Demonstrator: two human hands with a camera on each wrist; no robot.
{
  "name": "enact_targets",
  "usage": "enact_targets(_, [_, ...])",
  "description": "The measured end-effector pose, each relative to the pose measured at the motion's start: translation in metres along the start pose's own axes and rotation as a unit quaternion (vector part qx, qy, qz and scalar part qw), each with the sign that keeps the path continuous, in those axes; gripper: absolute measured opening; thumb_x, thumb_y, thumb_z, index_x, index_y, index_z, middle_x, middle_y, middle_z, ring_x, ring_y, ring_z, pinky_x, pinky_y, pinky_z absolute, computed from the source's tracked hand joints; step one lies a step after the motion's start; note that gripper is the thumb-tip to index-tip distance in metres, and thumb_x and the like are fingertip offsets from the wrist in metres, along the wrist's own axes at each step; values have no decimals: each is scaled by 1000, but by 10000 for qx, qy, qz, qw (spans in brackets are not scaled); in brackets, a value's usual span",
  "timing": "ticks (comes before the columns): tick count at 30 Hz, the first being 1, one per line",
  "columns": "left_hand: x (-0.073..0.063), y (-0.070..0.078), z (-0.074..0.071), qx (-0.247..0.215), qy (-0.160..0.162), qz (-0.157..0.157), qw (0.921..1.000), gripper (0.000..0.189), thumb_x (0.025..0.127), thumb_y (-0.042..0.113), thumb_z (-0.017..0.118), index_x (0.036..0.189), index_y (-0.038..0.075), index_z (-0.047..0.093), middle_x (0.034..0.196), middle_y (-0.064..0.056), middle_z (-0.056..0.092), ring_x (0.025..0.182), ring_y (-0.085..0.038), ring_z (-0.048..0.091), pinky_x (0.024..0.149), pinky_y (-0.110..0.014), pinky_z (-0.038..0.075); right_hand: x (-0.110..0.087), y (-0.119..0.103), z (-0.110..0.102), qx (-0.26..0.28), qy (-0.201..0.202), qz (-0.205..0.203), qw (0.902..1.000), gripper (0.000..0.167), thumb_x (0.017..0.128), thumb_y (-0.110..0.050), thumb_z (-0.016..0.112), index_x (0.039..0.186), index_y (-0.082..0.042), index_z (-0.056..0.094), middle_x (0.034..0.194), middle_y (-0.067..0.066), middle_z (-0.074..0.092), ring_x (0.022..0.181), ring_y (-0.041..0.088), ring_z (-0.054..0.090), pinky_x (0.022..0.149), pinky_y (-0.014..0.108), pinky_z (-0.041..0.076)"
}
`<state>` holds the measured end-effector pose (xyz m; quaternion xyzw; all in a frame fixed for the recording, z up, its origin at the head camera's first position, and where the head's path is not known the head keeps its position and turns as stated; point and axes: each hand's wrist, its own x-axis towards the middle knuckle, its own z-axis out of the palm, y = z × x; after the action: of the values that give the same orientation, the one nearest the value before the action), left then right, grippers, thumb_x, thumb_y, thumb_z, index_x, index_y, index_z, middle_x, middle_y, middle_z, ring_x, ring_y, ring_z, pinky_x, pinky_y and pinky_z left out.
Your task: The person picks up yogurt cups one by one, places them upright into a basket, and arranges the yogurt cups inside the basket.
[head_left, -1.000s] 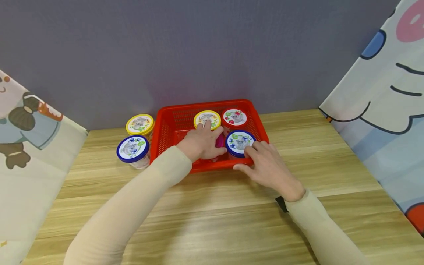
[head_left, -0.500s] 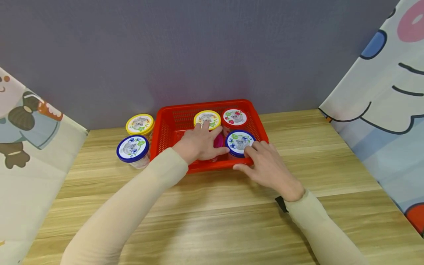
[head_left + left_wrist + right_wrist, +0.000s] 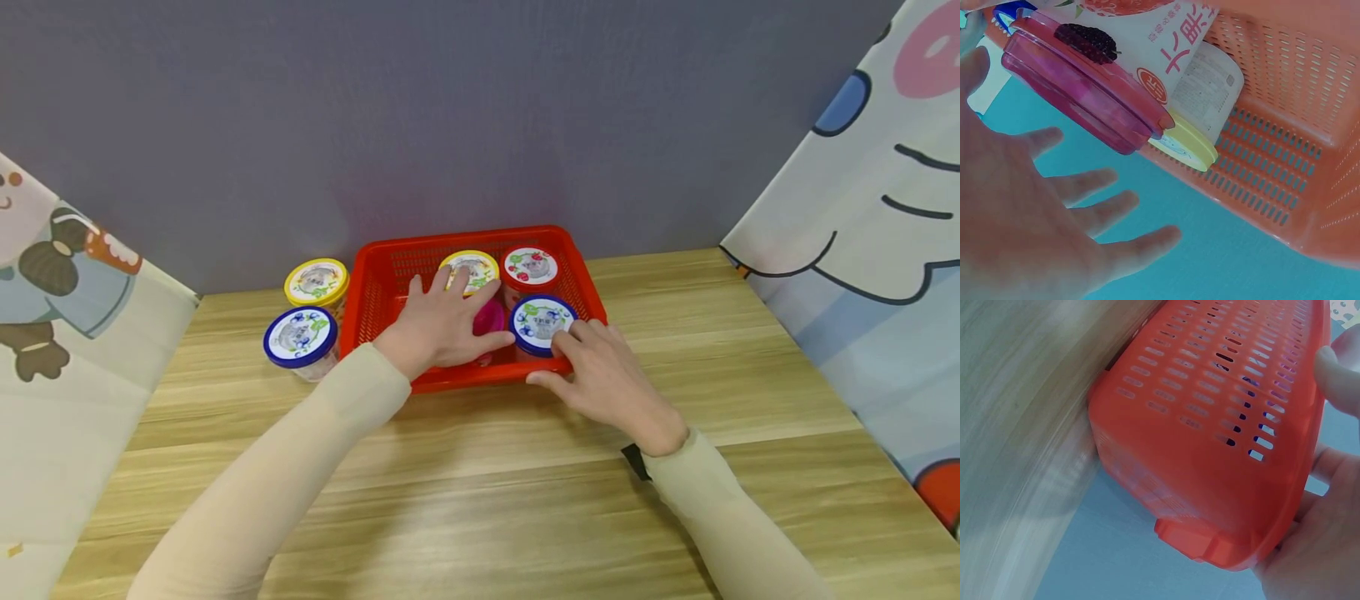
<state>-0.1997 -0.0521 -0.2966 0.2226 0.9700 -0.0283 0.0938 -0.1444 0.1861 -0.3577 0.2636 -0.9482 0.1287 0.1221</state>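
Observation:
A red plastic basket (image 3: 468, 381) holds several lidded tubs. My right hand (image 3: 611, 383) grips its front right corner, thumb outside and fingers over the rim. Under those fingertips is the edge of a blue-lidded tub (image 3: 540, 321). My left hand (image 3: 442, 327) hovers over the basket with fingers spread, partly covering a cup with a magenta lid (image 3: 491, 317). In the left wrist view, that cup's magenta lid (image 3: 1085, 94) is apart from the outstretched fingers (image 3: 1122, 250). Behind are a yellow-lidded tub (image 3: 482, 268) and a red-lidded tub (image 3: 531, 265).
Outside the basket at the left stand another yellow-lidded tub (image 3: 317, 281) and another blue-lidded tub (image 3: 302, 335). A grey wall panel (image 3: 480, 117) rises behind the basket. The wooden table (image 3: 480, 500) runs forward, with cartoon-printed sheets on both sides.
My left hand has drawn back slightly to the left and spread its fingers, off the yellow lid. More of the magenta lid shows. The right hand stays on the rim.

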Motion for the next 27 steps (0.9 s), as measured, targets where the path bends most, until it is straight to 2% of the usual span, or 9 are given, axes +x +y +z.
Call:
enact_targets(5, [-3, -1, 0, 41, 113, 10, 9999, 91, 89, 86, 27, 164, 36, 10, 170, -11, 6, 155, -39, -1, 117, -68, 4, 0, -1, -1, 22, -45, 33, 10000, 49, 88, -58, 71, 87, -12, 55, 80, 3, 49, 82, 26, 47, 73, 37, 32])
enact_targets(8, [-4, -2, 0, -53, 174, -25, 9998, 92, 88, 87, 25, 163, 38, 6, 171, -9, 0, 155, -39, -6, 116, -69, -1, 0, -1, -1, 35, -80, 44, 10000, 49, 88, -58, 71, 87, -12, 55, 80, 3, 49, 82, 26, 47, 73, 37, 32])
enact_targets(16, [-10, -7, -2, -354, 211, -106, 9991, 93, 88, 87, 27, 163, 38, 2, 170, -9, -6, 155, -39, -9, 116, -67, -5, 0, -1, -2, 3, -92, 55, 9999, 48, 88, -59, 70, 87, -13, 54, 80, 2, 48, 81, 25, 46, 72, 36, 31])
enact_targets(27, [-21, -27, -5, -651, 183, -324, 9972, 93, 90, 83, 31, 163, 35, 1, 170, -10, -7, 155, -40, -8, 117, -64, -10, 1, -2, -1, 17, -139, 89, 9999, 49, 88, -59, 70, 87, -13, 55, 81, 3, 48, 81, 25, 46, 72, 37, 30])
